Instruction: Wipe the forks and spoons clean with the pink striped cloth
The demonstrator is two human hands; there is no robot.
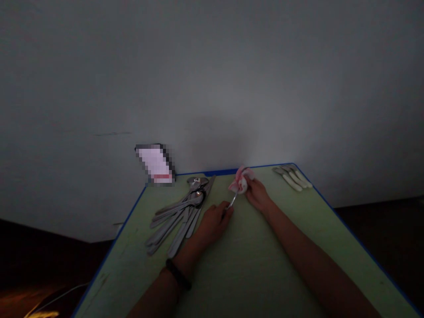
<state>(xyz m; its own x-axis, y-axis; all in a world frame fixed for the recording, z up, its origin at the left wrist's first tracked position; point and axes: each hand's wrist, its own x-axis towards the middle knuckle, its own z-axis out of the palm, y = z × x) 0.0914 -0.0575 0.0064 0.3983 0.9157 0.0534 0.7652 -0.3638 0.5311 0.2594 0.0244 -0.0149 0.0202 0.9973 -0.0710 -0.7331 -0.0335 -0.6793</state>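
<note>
My left hand (217, 221) grips the handle of a piece of metal cutlery (233, 199), which slants up and away from me. A pink and white cloth (243, 181) wraps its far end, so I cannot tell whether it is a spoon or a fork. My right hand (257, 192) is closed on the right side of that cloth, pressing it around the metal. Just left of my left hand lies a loose pile of metal cutlery (175, 223), with spoons and knives among it, some overlapping.
Several utensils with white handles (300, 178) lie side by side at the table's far right corner. A phone-like device with a blurred screen (155, 164) leans at the far left corner. The green table (251, 274) has a blue edge and stands against a grey wall (212, 79).
</note>
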